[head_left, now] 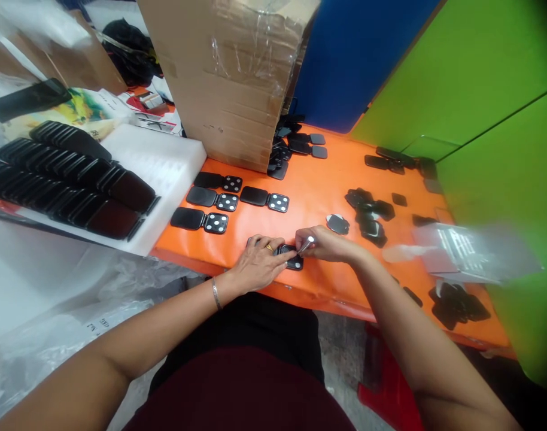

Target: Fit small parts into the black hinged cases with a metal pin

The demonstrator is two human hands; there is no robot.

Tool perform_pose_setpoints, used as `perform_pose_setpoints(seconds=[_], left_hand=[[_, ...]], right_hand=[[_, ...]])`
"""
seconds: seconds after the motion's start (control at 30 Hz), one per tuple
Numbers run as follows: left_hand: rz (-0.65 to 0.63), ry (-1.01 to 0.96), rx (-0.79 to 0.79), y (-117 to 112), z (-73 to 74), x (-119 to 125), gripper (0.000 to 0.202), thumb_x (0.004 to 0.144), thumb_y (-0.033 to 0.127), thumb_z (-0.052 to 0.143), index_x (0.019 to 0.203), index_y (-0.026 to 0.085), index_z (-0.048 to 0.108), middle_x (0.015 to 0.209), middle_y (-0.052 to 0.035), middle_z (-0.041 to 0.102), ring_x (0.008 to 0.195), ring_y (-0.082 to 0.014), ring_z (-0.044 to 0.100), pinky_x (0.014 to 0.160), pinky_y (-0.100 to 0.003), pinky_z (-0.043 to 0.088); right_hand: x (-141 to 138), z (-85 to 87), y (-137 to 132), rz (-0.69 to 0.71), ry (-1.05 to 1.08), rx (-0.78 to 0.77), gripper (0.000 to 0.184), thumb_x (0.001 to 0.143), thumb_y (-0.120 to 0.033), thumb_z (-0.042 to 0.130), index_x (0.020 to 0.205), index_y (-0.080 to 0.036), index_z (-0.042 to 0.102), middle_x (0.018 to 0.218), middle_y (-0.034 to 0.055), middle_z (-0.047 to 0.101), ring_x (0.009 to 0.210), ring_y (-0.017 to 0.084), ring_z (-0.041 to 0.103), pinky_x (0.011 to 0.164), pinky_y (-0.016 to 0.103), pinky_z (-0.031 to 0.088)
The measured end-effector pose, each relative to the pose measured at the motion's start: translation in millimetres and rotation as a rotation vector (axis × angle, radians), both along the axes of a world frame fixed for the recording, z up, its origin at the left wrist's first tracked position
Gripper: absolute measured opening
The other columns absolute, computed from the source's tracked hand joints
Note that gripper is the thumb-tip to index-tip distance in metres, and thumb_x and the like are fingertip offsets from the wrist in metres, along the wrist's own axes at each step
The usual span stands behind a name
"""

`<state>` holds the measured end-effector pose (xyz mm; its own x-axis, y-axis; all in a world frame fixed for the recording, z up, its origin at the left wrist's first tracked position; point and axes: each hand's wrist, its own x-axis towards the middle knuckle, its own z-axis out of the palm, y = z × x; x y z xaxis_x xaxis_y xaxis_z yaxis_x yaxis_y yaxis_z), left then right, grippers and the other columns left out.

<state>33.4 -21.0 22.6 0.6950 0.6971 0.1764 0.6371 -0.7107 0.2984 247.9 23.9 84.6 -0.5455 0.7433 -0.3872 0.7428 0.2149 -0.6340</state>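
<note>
My left hand (259, 261) presses its fingers down on a small black hinged case (292, 257) with white dots, near the front edge of the orange table (318, 191). My right hand (328, 243) is closed in a pinch on a thin silver tool (306, 244) whose tip sits over that case. Behind my hands lie several finished-looking pairs, each a black pad joined to a dotted square (277, 202).
A white foam tray (166, 164) at left carries rows of black cases (67, 179). A taped cardboard box (228, 72) stands at the back. Loose black parts (367, 212) lie scattered at right, more (455, 305) by the front right edge. Green panels (480, 78) wall the right side.
</note>
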Motion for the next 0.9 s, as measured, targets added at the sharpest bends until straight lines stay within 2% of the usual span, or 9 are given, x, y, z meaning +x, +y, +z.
perform_pose_setpoints(seconds=[0.17,0.3,0.5,0.57,0.67,0.7,0.77,0.9], left_hand=[[-0.003,0.006,0.015,-0.4,-0.1,1.5,0.035,0.097,0.038,0.044,0.131,0.040,0.052,0.124,-0.0032,0.050,0.108,-0.0223,0.046,0.096,-0.041,0.032],[-0.019,0.007,0.018,0.0,0.0,1.3,0.035,0.096,0.039,0.045,0.131,0.042,0.051,0.121,-0.0033,0.050,0.106,-0.0224,0.046,0.094,-0.039,0.033],[-0.027,-0.009,0.035,0.2,-1.2,1.4,0.035,0.096,0.040,0.045,0.129,0.040,0.053,0.121,-0.0038,0.049,0.105,-0.0226,0.045,0.095,-0.040,0.033],[-0.024,-0.010,0.041,0.2,-1.2,1.7,0.034,0.096,0.039,0.046,0.128,0.040,0.055,0.122,-0.0039,0.048,0.104,-0.0225,0.046,0.095,-0.040,0.033],[-0.022,-0.008,0.042,0.4,-2.0,1.8,0.033,0.095,0.039,0.047,0.126,0.040,0.056,0.122,-0.0041,0.048,0.102,-0.0227,0.046,0.093,-0.040,0.034],[-0.021,-0.013,0.041,0.4,-2.4,1.7,0.033,0.095,0.039,0.047,0.127,0.041,0.056,0.121,-0.0040,0.049,0.102,-0.0227,0.046,0.093,-0.040,0.034],[-0.024,-0.029,0.043,0.4,-3.3,1.2,0.035,0.095,0.038,0.047,0.129,0.042,0.053,0.120,-0.0038,0.049,0.103,-0.0226,0.046,0.094,-0.040,0.033],[-0.040,-0.081,0.045,0.1,-5.1,-0.9,0.035,0.095,0.037,0.048,0.129,0.041,0.054,0.121,-0.0046,0.050,0.105,-0.0231,0.047,0.095,-0.042,0.034]], right_hand=[[1.5,5.5,13.0,0.159,-0.030,-0.065,0.009,0.069,-0.010,0.060,0.073,-0.018,0.061,0.070,0.0002,0.065,0.064,0.013,0.057,0.056,0.022,0.041],[8.4,2.4,9.0,0.121,0.029,-0.143,0.006,0.070,-0.013,0.061,0.075,-0.017,0.063,0.072,0.0010,0.066,0.066,0.014,0.059,0.059,0.023,0.044],[2.4,2.6,2.8,0.107,-0.006,-0.008,0.011,0.069,-0.008,0.060,0.073,-0.017,0.064,0.069,0.0000,0.066,0.062,0.012,0.058,0.057,0.023,0.042],[-0.9,4.8,2.9,0.139,-0.029,-0.113,0.014,0.066,-0.006,0.062,0.073,-0.017,0.066,0.069,-0.0001,0.067,0.063,0.013,0.060,0.057,0.023,0.042],[7.3,6.7,-4.5,0.160,0.011,-0.398,0.012,0.066,-0.011,0.067,0.075,-0.017,0.068,0.071,0.0005,0.069,0.067,0.015,0.064,0.060,0.024,0.047],[14.3,6.8,-9.7,0.136,0.048,-0.449,0.010,0.067,-0.015,0.069,0.077,-0.017,0.069,0.073,0.0012,0.070,0.069,0.016,0.065,0.062,0.025,0.048],[32.1,6.0,-23.5,0.023,0.154,-0.431,0.011,0.071,-0.024,0.071,0.080,-0.017,0.069,0.077,0.0033,0.071,0.074,0.017,0.066,0.067,0.028,0.050],[55.3,-0.9,-53.8,-0.329,0.386,-0.328,0.024,0.073,-0.037,0.076,0.084,-0.017,0.070,0.085,0.0066,0.072,0.080,0.020,0.067,0.075,0.032,0.052]])
